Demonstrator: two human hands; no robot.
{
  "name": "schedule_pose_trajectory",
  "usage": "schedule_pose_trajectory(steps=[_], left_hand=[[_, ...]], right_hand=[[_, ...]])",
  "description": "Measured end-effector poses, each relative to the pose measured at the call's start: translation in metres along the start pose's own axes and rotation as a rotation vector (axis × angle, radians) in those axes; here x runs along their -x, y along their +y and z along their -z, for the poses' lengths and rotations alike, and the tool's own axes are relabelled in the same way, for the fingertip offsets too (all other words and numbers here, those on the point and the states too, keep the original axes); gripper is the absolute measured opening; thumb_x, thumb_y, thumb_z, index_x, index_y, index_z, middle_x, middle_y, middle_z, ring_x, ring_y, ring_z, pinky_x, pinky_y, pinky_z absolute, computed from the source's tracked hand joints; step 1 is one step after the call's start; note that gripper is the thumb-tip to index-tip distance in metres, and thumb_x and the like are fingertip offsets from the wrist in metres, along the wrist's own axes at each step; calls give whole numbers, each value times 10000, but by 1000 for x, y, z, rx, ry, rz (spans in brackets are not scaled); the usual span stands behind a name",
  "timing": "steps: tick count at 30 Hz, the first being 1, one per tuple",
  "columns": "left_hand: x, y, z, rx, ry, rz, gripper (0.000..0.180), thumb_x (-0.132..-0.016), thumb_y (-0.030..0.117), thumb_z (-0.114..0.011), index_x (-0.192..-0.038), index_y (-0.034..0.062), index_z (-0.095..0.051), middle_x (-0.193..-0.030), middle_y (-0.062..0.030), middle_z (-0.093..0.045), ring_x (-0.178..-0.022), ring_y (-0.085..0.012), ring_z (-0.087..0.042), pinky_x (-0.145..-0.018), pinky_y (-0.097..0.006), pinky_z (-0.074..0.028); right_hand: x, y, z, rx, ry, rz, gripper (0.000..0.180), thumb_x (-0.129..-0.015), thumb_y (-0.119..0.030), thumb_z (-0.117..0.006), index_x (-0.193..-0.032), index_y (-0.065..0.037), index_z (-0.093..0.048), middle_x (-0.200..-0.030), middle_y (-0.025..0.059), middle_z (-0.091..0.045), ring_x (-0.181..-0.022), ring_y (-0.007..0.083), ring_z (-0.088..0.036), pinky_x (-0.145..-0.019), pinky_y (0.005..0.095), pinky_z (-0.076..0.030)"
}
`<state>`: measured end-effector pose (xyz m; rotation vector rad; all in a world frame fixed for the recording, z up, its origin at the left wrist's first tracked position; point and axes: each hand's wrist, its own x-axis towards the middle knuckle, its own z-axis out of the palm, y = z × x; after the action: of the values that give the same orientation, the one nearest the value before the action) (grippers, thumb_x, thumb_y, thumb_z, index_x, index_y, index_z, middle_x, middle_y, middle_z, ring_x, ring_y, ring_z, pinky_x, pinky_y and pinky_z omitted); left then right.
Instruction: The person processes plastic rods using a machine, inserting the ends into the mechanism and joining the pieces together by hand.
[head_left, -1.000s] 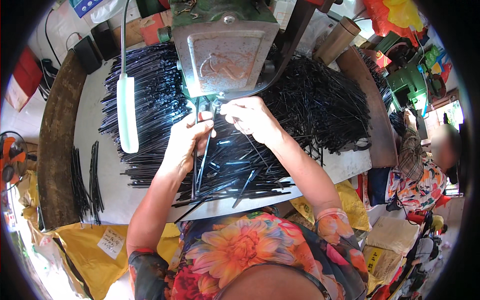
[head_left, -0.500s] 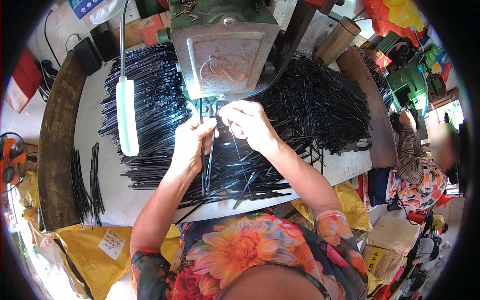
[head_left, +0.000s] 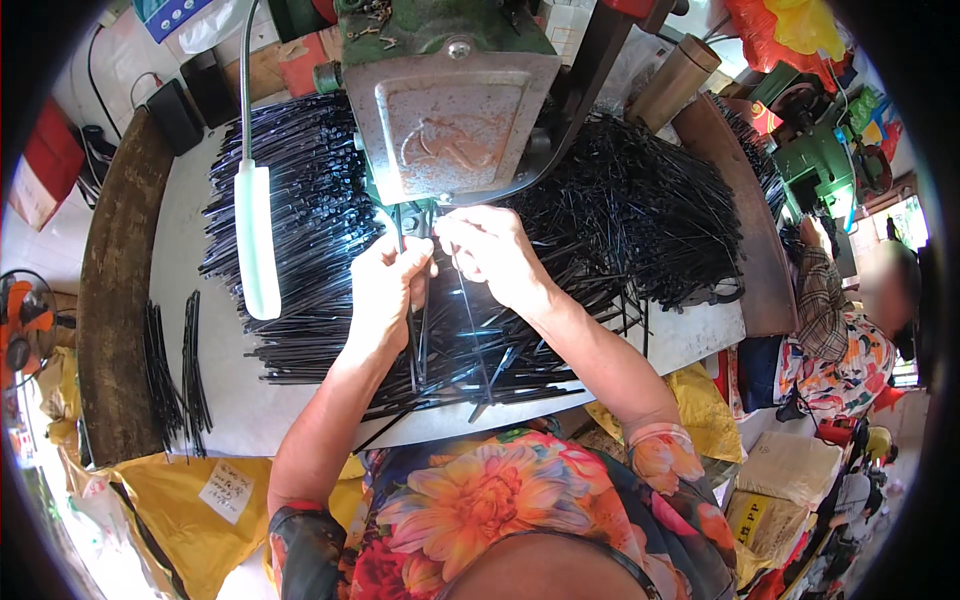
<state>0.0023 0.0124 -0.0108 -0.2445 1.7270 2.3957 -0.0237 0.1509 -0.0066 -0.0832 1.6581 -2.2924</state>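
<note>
My left hand [head_left: 380, 292] is closed, thumb and fingertips pinching thin black strips [head_left: 419, 345] that stretch down toward me. To its right, my right hand [head_left: 497, 254] pinches another slender black strip [head_left: 474, 325], which hangs down over the loose ones on the table. Both hands are just under the front of a green machine with a worn grey metal cover [head_left: 450, 130]. The strips' upper ends lie near the machine's lower working part, partly hidden by my fingers.
Dense piles of black strips lie left [head_left: 290, 200] and right [head_left: 640, 210] of the machine. A bright lamp [head_left: 258, 245] hangs at the left. Curved wooden boards [head_left: 125, 280] edge the pale tabletop [head_left: 240, 410]. A co-worker [head_left: 840, 340] sits by another green machine at far right.
My right hand has shifted slightly left, and the strip in it hangs a little more upright. My left hand stays almost in place, still pinching strips.
</note>
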Motion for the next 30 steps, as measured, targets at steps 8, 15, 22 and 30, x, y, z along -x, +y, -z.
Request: schedule_pose_trajectory(steps=[8,15,22,30], left_hand=[[1,3,-1,-56,21,11,114,-784,116,-578,-710,40,-538,-558,-11,-501,-395,-45,-331,-369,-186,-260],[-4,-2,-1,-10,20,-8,71,-783,73,-576,-736,30,-547,-554,-15,-507,-390,-37,-334,-353,-180,-238],[-7,-2,-2,32,-11,88,58,-785,70,-551,-737,39,-541,-568,-21,-507,-404,-53,-328,-372,-189,-257],[-9,1,-2,32,-12,115,131,-781,95,-560,-675,21,-542,-496,11,-436,-368,-49,-317,-348,-194,-252]], right_hand=[[1,1,0,29,-25,31,163,-809,-112,-526,-680,-13,-534,-549,-13,-457,-406,29,-374,-348,168,-252],[-3,3,-2,28,-7,30,195,-808,-99,-522,-633,-13,-517,-528,10,-467,-384,47,-392,-332,179,-260],[-1,0,1,-33,23,-19,189,-805,-91,-523,-643,5,-530,-522,34,-484,-385,62,-415,-323,188,-265],[1,-3,10,85,-24,-3,191,-827,-130,-505,-738,30,-562,-592,64,-543,-417,60,-449,-355,179,-331]])
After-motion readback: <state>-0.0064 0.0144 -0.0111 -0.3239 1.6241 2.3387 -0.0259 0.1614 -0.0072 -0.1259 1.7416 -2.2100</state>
